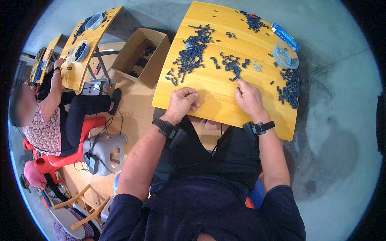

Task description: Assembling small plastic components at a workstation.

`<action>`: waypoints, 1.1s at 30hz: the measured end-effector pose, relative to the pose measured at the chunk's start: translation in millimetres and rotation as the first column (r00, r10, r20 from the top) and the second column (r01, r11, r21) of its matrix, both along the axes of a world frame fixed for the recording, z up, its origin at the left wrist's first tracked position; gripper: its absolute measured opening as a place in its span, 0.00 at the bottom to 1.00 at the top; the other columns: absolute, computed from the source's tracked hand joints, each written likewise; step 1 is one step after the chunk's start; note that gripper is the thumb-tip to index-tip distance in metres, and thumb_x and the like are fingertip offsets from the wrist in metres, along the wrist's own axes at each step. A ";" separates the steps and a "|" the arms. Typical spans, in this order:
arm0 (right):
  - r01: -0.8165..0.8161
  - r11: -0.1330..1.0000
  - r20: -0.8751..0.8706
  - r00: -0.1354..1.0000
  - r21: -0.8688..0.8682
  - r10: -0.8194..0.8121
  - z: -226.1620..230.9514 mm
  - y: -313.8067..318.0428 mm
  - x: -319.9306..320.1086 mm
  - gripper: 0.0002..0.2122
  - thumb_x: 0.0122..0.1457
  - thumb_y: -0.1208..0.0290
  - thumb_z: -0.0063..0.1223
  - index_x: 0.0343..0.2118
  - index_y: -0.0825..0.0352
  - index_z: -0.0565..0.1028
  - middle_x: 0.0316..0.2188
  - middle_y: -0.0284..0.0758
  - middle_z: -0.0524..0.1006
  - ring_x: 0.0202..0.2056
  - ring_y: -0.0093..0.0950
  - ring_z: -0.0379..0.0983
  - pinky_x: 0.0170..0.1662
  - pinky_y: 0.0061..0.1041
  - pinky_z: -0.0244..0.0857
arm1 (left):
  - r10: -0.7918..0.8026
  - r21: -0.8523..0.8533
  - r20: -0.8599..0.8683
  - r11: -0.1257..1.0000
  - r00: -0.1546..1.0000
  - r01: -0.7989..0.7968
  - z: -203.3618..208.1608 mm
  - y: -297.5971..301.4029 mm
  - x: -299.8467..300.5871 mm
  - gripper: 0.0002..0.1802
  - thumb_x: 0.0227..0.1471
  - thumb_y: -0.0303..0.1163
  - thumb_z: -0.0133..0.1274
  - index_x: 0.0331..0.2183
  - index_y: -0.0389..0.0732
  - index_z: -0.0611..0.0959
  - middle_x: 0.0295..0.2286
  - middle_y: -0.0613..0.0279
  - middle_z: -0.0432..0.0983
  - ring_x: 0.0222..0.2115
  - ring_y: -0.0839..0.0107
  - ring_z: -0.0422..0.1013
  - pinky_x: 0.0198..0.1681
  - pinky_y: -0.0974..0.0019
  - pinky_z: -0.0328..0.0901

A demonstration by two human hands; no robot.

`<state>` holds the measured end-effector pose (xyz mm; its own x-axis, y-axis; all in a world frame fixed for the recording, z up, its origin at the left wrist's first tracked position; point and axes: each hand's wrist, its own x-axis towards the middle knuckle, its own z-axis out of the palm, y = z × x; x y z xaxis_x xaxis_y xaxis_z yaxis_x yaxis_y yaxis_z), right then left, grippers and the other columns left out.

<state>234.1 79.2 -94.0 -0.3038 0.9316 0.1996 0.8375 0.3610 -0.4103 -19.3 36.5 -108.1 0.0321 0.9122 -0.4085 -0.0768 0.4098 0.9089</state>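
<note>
Over the near left part of the wooden table (209,96), my left hand (183,103) is closed, with thumb and fingers curled together. Whatever it may hold is hidden. My right hand (250,98) is closed too, its fingertips at the near end of a loose pile of small black plastic parts (232,64). I cannot make out whether one of these parts is between its fingers. A larger heap of black parts (195,48) spreads beyond my left hand. Several small silvery pins (257,66) lie beyond my right hand.
At the right edge stand a clear tub of small pieces (284,57), a blue box (284,37) and another black heap (290,88). More parts (254,22) lie at the far end. An open cardboard box (140,58) stands left; a seated person (48,120) works at another table.
</note>
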 end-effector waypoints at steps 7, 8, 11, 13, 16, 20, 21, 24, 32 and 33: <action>0.008 1.000 -0.388 0.921 -0.001 -0.008 3.3 -17.5 2.0 0.07 0.52 0.78 0.51 0.34 0.72 0.72 0.26 0.44 0.74 0.26 0.38 0.72 0.30 0.31 0.66 | 0.011 0.030 -0.031 1.000 0.999 -0.010 4.1 -2.9 3.8 0.07 0.53 0.26 0.51 0.32 0.31 0.79 0.23 0.61 0.76 0.21 0.77 0.72 0.24 0.76 0.67; -0.009 1.000 -0.424 0.906 0.019 0.016 5.1 -21.0 -0.2 0.06 0.52 0.79 0.51 0.33 0.72 0.72 0.25 0.42 0.73 0.25 0.34 0.71 0.30 0.29 0.65 | 0.010 0.030 -0.034 1.000 0.999 -0.009 4.3 -3.3 3.7 0.07 0.53 0.26 0.51 0.32 0.31 0.79 0.23 0.61 0.76 0.21 0.77 0.72 0.24 0.76 0.67; -0.038 0.989 -0.660 0.749 -0.142 -0.066 9.7 -31.3 -6.2 0.05 0.56 0.79 0.48 0.35 0.72 0.72 0.23 0.35 0.72 0.22 0.24 0.69 0.28 0.24 0.65 | 0.001 0.030 -0.030 1.000 1.000 0.000 5.2 -4.6 6.6 0.07 0.52 0.27 0.52 0.32 0.32 0.79 0.24 0.64 0.75 0.22 0.78 0.72 0.26 0.76 0.67; -0.104 0.973 -0.749 0.657 -0.204 -0.087 24.1 -39.3 -12.2 0.05 0.58 0.79 0.47 0.35 0.72 0.72 0.23 0.32 0.72 0.22 0.21 0.68 0.28 0.21 0.65 | -0.040 0.074 -0.042 0.996 0.998 0.043 6.1 -8.3 9.0 0.08 0.53 0.27 0.52 0.35 0.34 0.79 0.27 0.65 0.76 0.25 0.78 0.72 0.29 0.75 0.67; -0.242 0.936 -0.860 0.499 -0.257 -0.107 40.0 -44.4 -13.6 0.05 0.59 0.79 0.46 0.37 0.72 0.72 0.24 0.29 0.71 0.22 0.17 0.67 0.28 0.18 0.64 | -0.020 0.120 0.024 0.993 1.000 0.017 22.6 -16.5 18.5 0.10 0.53 0.27 0.52 0.37 0.34 0.80 0.27 0.65 0.76 0.25 0.79 0.71 0.30 0.74 0.66; -0.370 0.903 -0.917 0.394 -0.220 -0.062 51.1 -50.0 -15.2 0.05 0.60 0.79 0.45 0.37 0.73 0.71 0.26 0.30 0.71 0.23 0.17 0.67 0.29 0.16 0.64 | -0.071 0.086 0.157 0.995 0.985 0.058 70.8 -25.7 38.3 0.12 0.53 0.28 0.53 0.40 0.34 0.79 0.28 0.66 0.75 0.26 0.79 0.70 0.31 0.75 0.67; -0.375 0.901 -0.919 0.390 -0.218 -0.060 54.5 -51.6 -17.7 0.05 0.60 0.79 0.45 0.37 0.73 0.71 0.26 0.30 0.71 0.23 0.17 0.67 0.29 0.16 0.64 | -0.129 0.149 0.209 0.984 0.969 0.099 75.5 -25.8 40.9 0.12 0.53 0.29 0.53 0.40 0.35 0.78 0.28 0.67 0.75 0.27 0.80 0.70 0.30 0.75 0.67; -0.364 0.917 -0.886 0.463 -0.160 0.029 68.4 -55.6 -23.8 0.05 0.59 0.80 0.46 0.37 0.73 0.72 0.28 0.32 0.71 0.24 0.18 0.68 0.28 0.17 0.64 | -0.174 0.103 0.244 0.983 0.954 0.153 94.1 -29.2 50.4 0.11 0.53 0.30 0.54 0.39 0.37 0.79 0.28 0.68 0.75 0.27 0.81 0.70 0.29 0.75 0.68; -0.291 0.955 -0.745 0.625 0.053 0.232 81.6 -58.5 -26.7 0.06 0.56 0.83 0.48 0.36 0.72 0.73 0.28 0.37 0.73 0.25 0.23 0.70 0.27 0.20 0.65 | -0.165 0.141 0.253 0.981 0.953 0.132 104.6 -31.1 61.6 0.06 0.52 0.29 0.55 0.34 0.39 0.79 0.26 0.69 0.76 0.25 0.83 0.70 0.27 0.78 0.66; -0.284 0.957 -0.741 0.630 0.057 0.231 81.3 -59.7 -27.4 0.06 0.56 0.83 0.48 0.36 0.72 0.73 0.28 0.37 0.73 0.25 0.23 0.70 0.27 0.20 0.65 | -0.100 0.047 0.320 0.995 0.942 0.089 107.2 -32.3 64.0 0.05 0.52 0.29 0.55 0.34 0.39 0.79 0.25 0.69 0.76 0.25 0.83 0.70 0.27 0.78 0.65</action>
<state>206.7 19.5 -12.6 -0.3114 0.8564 0.4119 0.1289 0.4676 -0.8745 44.7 4.2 -0.8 0.2437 0.9109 -0.3330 -0.3296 0.4007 0.8549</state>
